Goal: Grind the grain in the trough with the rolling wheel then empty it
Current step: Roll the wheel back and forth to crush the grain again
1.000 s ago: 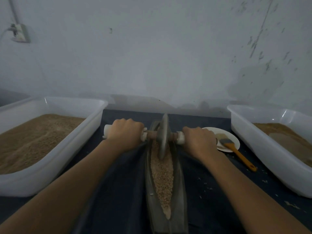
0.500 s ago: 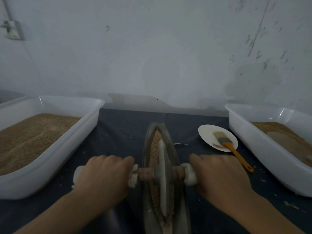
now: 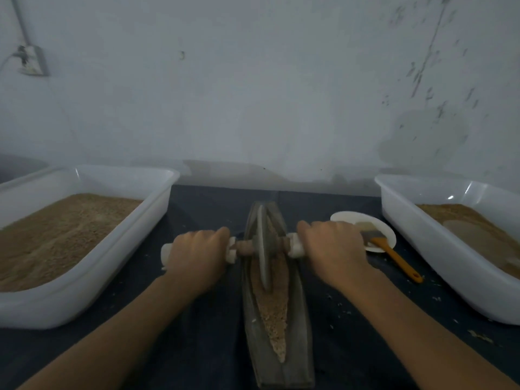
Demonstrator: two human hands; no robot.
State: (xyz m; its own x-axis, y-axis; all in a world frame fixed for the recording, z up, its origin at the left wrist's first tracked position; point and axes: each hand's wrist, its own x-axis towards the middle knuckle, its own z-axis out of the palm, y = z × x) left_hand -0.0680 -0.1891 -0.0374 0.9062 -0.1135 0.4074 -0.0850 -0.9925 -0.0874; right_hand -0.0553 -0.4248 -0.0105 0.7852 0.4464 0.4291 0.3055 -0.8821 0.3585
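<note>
Two white tubs (image 3: 135,220) (image 3: 422,229) flank a dark desk (image 3: 202,209); an orange-handled brush (image 3: 391,250) lies across a white plate (image 3: 349,216).

A long, narrow, boat-shaped grey trough (image 3: 304,319) lies lengthwise on the dark tabletop (image 3: 197,347), pointed at both ends. Tan crushed grain (image 3: 274,316) fills its groove. The rolling wheel (image 3: 262,246) — a thin grey disc on a wooden axle with white handle ends — stands upright in the groove's far half.

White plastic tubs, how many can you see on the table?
2: one white plastic tub at the left, filled with tan grain; another at the right edge, partly cut off. None seem hidden.
</note>
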